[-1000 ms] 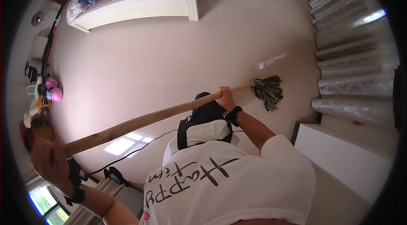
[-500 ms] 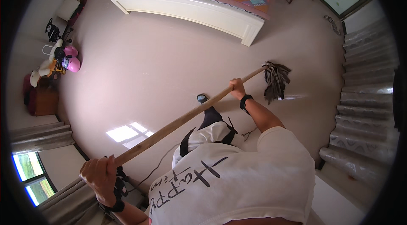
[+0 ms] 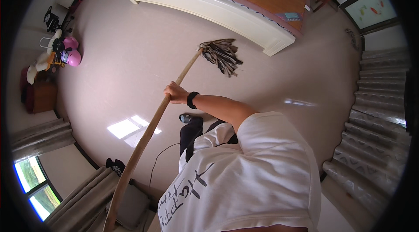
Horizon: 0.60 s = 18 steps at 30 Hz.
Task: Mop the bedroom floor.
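Observation:
A mop with a long wooden handle (image 3: 150,128) slants across the view from the lower left toward the middle. Its dark strip-cloth head (image 3: 221,56) is spread on the floor, short of the bed's near side. My right hand (image 3: 176,93) is closed around the handle, partway down toward the mop head, with a black band on the wrist. The handle's upper end runs out at the bottom edge of the picture. My left hand is out of sight.
A bed with a cream frame (image 3: 209,7) stands ahead. Toys and a pink ball (image 3: 73,57) line the left wall. Grey curtains (image 3: 379,101) hang at the right. A thin cable (image 3: 156,162) lies on the floor beside my legs, near a grey box-like seat (image 3: 133,206).
The mop head has swept left and a little away from me, from the right side to the middle. My right hand went left with it; my left hand has dropped out of view.

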### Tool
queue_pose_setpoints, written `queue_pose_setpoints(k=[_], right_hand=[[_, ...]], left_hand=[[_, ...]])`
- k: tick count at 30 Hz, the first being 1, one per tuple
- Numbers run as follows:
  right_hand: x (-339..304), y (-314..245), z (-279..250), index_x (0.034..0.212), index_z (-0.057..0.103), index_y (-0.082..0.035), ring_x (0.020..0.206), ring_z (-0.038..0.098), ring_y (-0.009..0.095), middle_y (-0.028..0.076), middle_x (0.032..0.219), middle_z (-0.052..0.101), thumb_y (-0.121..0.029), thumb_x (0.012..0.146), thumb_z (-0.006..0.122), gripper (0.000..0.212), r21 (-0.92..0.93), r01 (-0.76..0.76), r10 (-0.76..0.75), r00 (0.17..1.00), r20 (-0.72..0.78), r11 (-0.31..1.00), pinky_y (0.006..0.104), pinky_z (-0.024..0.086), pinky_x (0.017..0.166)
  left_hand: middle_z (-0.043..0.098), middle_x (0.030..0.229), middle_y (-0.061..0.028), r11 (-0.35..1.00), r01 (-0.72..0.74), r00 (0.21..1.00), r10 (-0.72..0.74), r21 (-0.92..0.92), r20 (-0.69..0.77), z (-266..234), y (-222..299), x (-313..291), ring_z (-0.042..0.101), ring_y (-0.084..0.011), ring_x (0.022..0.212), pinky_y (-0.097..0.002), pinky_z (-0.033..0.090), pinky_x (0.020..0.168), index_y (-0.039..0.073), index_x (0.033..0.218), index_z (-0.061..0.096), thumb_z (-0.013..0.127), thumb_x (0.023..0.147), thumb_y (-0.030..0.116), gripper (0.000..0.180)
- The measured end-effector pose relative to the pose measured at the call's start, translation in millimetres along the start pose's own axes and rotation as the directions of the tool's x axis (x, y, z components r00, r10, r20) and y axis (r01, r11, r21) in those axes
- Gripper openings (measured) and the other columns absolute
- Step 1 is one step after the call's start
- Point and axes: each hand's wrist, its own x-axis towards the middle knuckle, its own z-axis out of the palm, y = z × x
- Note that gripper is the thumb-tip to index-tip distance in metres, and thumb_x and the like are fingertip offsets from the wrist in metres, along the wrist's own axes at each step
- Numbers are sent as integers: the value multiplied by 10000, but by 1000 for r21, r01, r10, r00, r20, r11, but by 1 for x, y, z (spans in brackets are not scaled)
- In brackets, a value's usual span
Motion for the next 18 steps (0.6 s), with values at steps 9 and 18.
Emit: queue_pose_setpoints(k=[9,18], right_hand=[[115,29,57,506,479,-88,559,518,266,92,527,516,-85,548,532,68,-153,8,-5,1000,20,988,344,421,671],[101,123,-32,622,549,-55,789,501,329,114,708,576,-101,624,543,47,-397,-516,476,856,-202,759,384,419,732]], left_hand=[[390,404,-100,982,190,979,-188,-23,74,176,-111,42,333,-232,338,-355,254,363,45,464,463,535,816,198,391],[357,422,-123,824,-145,979,200,-548,42,401,-81,160,337,-251,337,-351,241,363,-10,512,416,485,834,102,347]])
